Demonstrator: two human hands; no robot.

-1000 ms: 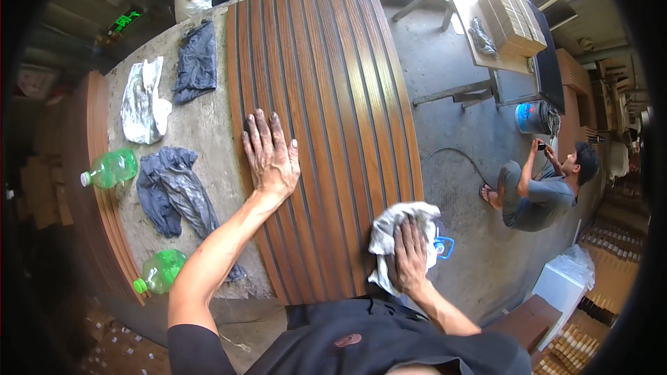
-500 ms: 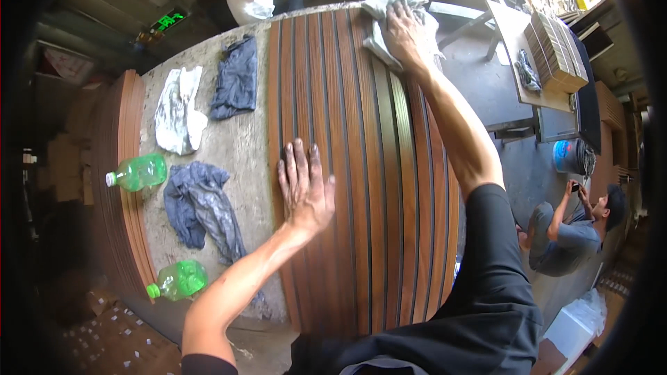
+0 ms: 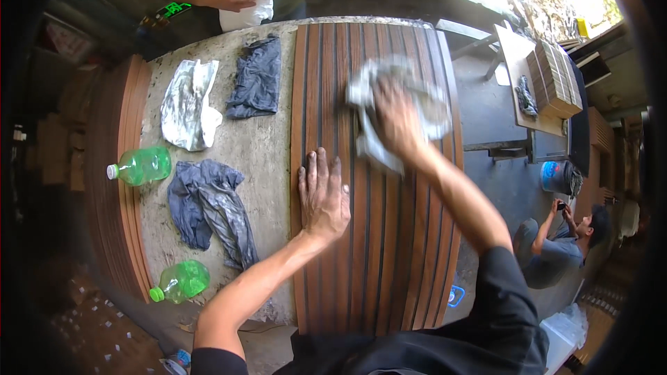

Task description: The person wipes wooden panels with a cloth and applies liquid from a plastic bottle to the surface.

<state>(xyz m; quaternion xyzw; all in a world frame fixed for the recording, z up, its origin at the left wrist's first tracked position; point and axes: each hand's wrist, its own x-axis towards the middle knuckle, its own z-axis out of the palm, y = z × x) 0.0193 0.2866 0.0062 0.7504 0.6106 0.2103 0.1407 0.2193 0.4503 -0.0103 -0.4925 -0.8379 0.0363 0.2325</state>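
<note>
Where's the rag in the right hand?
Head view, just right of centre: the rag is under the right hand on the slatted panel, up and right of the left hand.

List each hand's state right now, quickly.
Left hand: open, palm down on the slatted wooden panel.
Right hand: on a grey-white cloth; too blurred to tell whether it is closed.

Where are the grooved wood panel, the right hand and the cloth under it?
Grooved wood panel [image 3: 389, 229]: head view, bare lower-middle surface.
Right hand [image 3: 397, 119]: head view, back of the hand, blurred.
Cloth [image 3: 433, 107]: head view, its right part.
</note>
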